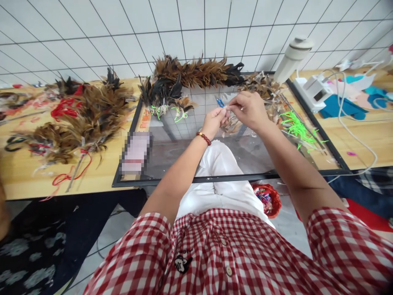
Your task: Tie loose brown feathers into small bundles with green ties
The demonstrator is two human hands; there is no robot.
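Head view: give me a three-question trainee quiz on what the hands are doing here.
1. True or false: both hands pinch the same small feather bundle.
2. Which wrist wears the red bead bracelet? A) left B) right
3. What colour are the loose ties lying near the right forearm?

Key: 1 true: the left hand and right hand meet on it above the glass panel. 2 A. 3 bright green.

white tiled wall (123, 37) with dark grout behind. light wooden table (27, 176) along it. grey tiled floor (116, 233) below, dark patterned mat (33, 254) at left. lighting bright, even.
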